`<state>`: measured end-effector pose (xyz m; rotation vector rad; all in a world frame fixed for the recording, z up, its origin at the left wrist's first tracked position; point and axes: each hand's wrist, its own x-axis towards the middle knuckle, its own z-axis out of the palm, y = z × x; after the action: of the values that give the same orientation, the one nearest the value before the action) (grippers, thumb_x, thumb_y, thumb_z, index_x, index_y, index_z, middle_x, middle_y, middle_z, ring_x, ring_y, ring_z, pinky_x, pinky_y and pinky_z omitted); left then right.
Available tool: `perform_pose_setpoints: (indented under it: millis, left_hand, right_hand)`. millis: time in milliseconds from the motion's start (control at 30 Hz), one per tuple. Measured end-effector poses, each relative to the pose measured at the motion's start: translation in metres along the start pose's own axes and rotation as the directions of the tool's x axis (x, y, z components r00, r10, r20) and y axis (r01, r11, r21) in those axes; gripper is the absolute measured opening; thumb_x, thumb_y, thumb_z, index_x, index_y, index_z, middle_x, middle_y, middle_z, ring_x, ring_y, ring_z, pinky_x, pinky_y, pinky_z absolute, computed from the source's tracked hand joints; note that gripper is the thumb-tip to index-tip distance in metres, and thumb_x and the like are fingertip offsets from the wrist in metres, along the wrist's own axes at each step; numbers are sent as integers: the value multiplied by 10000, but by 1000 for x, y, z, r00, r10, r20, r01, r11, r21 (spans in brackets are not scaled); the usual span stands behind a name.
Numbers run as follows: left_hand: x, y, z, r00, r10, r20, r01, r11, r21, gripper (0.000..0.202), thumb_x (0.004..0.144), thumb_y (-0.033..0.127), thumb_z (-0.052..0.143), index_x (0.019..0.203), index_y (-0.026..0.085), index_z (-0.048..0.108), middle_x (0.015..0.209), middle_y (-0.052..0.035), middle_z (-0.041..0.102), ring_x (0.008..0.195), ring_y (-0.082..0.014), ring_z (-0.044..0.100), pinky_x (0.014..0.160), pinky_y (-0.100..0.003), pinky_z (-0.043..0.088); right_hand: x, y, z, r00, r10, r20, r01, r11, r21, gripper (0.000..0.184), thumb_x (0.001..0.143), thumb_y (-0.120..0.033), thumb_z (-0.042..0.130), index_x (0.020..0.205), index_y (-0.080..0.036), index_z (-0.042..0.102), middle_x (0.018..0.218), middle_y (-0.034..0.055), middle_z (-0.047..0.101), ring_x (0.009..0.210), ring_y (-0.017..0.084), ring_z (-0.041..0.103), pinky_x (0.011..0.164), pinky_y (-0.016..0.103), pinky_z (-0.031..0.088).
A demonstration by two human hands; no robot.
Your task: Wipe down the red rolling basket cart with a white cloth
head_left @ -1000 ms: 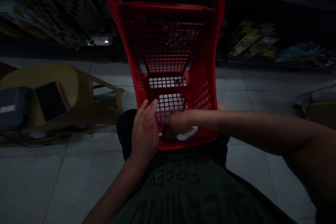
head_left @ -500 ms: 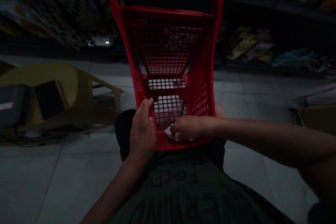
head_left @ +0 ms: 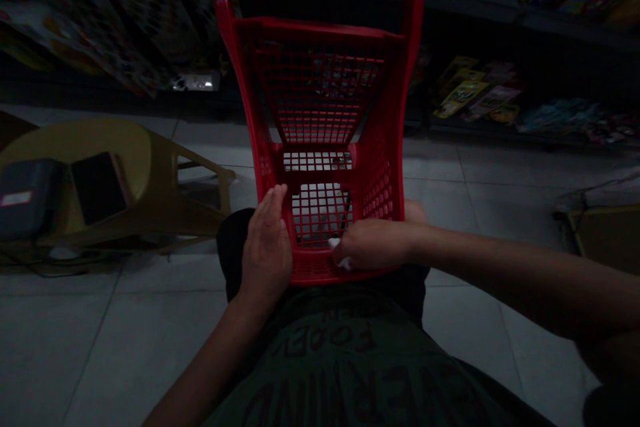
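Observation:
A red plastic shopping basket [head_left: 320, 80] stands tilted on my lap, its mesh bottom facing me. My left hand [head_left: 266, 250] lies flat against the basket's lower left side, fingers stretched out and together. My right hand [head_left: 373, 245] is closed on a small white cloth [head_left: 336, 248] and presses it on the basket's lower inner rim. Only a little of the cloth shows past my fingers.
A tan plastic chair [head_left: 125, 180] lies on the tiled floor at the left, with a dark phone [head_left: 99, 187] and a grey box [head_left: 23, 197] on it. Dark shelves with colourful packets [head_left: 475, 90] run along the back. A box [head_left: 605, 230] sits at the right.
My right hand has slid rightward along the basket's lower rim with the cloth, which now shows less. My left hand stays on the basket's side.

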<state>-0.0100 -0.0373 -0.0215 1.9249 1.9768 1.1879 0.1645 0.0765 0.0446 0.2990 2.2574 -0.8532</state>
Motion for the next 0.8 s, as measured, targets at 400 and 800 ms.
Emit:
perform_pose_setpoints:
  millis: [400, 800]
  left_hand:
    - [0, -1, 0, 1000, 9, -8, -9, 1000, 5, 589, 1004, 219, 335, 1567, 267, 166, 1540, -82, 429, 1426, -203, 385, 1174, -419, 338]
    - [0, -2, -2, 1000, -11, 1, 11, 1000, 8, 570, 1004, 208, 328, 1557, 253, 199, 1523, -85, 451, 1419, -194, 392, 1175, -410, 332]
  right_hand:
    - [-23, 21, 4, 997, 52, 65, -48, 997, -62, 257, 875, -109, 550, 1045, -154, 737, 966, 119, 731, 817, 211, 672, 688, 288, 450]
    - [12, -6, 16, 965, -122, -231, 175, 959, 224, 290, 939, -188, 504, 1156, -226, 692, 960, 39, 731, 772, 140, 655, 690, 231, 446]
